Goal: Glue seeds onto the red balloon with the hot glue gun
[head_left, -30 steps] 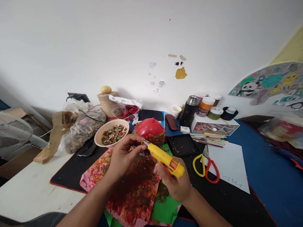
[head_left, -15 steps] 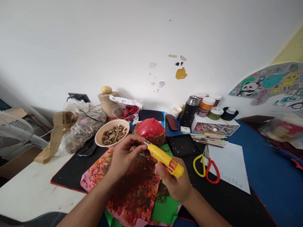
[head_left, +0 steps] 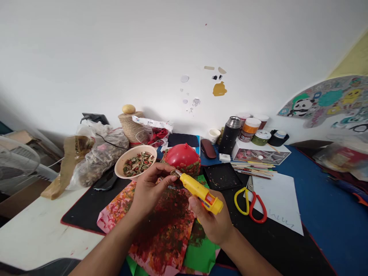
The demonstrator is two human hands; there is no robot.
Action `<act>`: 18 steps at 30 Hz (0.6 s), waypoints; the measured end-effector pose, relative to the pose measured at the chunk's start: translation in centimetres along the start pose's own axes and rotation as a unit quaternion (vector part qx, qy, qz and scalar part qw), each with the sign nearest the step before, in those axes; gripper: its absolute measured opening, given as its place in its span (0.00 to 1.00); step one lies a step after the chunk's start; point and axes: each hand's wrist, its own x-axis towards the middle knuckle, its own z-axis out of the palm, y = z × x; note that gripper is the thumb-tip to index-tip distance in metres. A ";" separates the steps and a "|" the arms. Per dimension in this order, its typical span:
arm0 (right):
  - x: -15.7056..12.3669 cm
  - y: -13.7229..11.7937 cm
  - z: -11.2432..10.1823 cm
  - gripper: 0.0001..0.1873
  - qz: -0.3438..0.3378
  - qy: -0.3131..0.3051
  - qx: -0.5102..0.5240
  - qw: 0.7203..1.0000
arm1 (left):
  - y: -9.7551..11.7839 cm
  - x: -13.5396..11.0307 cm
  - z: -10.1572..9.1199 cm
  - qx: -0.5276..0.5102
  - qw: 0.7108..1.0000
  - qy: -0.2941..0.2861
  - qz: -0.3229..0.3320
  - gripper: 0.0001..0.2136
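Note:
My right hand (head_left: 217, 222) is wrapped round a yellow hot glue gun (head_left: 199, 193), its metal nozzle pointing up and left. Between thumb and fingers, my left hand (head_left: 151, 188) pinches a small painted shell-like piece (head_left: 174, 173), and the nozzle tip is at it. Just behind the hands sits a red balloon (head_left: 184, 155) whose lower part is covered with similar green and red pieces. To the left, a cream bowl (head_left: 117, 165) holds many more of them. Paint-smeared pink paper (head_left: 161, 237) lies under my hands, over green paper (head_left: 202, 253).
Scissors (head_left: 255, 209) with yellow and red handles lie on the right near white paper (head_left: 283, 203). A black tray (head_left: 222, 177), wooden sticks (head_left: 255, 167), a black flask (head_left: 230, 134) and paint jars (head_left: 249, 130) stand beyond. Twine (head_left: 132, 128) and a plastic bag (head_left: 100, 153) are at left.
The shell-like piece has tilted in my left fingers, so more of its face shows at the nozzle. Otherwise both hands and the glue gun have hardly moved.

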 end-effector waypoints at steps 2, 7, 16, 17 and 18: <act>0.0 0.0 0.0 0.29 0.002 -0.001 0.001 1.000 | -0.1 0.0 0.0 -0.001 1.000 0.000 0.003 0.12; 0.0 0.0 0.0 0.29 0.005 -0.003 0.000 1.000 | 0.2 0.2 0.1 -0.010 1.000 0.000 0.018 0.10; 0.0 0.1 0.1 0.30 0.016 -0.008 0.004 1.000 | 0.4 0.2 0.1 -0.009 0.999 0.037 0.006 0.13; 0.0 0.0 0.1 0.30 0.017 -0.009 0.004 1.000 | 0.4 0.2 0.1 -0.012 0.999 0.036 0.004 0.13; 0.0 0.0 0.1 0.30 0.018 -0.009 0.005 1.000 | 0.5 0.2 0.2 -0.015 0.999 0.034 0.002 0.13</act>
